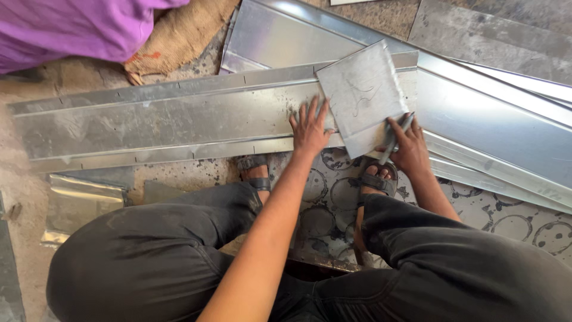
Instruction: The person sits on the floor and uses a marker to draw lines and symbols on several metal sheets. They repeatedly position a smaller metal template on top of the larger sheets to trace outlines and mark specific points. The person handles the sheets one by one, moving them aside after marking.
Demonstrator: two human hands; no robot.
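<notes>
Much is cut off here: the long metal strip (167,122) runs out under the square metal plate (363,95) at its right end, the further sheets (494,125) leave the picture at the top and right, and the purple cloth (71,27) and burlap sack (179,36) at the upper left are only partly in view. What the faint scratched lines on the plate depict is hard to make out, and the tip of the tool is hidden against the plate's edge. The left hand (310,128) lies flat with fingers spread wide, palm down, pressing where the strip meets the left edge of the plate. The right hand (408,146) is closed around a thin dark tool (396,134), perhaps a scriber or pencil, held at the plate's lower right edge. The plate is a dull grey square, tilted as a diamond, lying on top of the strip and the shiny sheets, just above the person's sandalled feet (375,179). The strip is long, grey, creased along its length, with small notches on its edges, resting on the floor (36,197). Under the feet lies a sheet marked with dark circles (506,223).
</notes>
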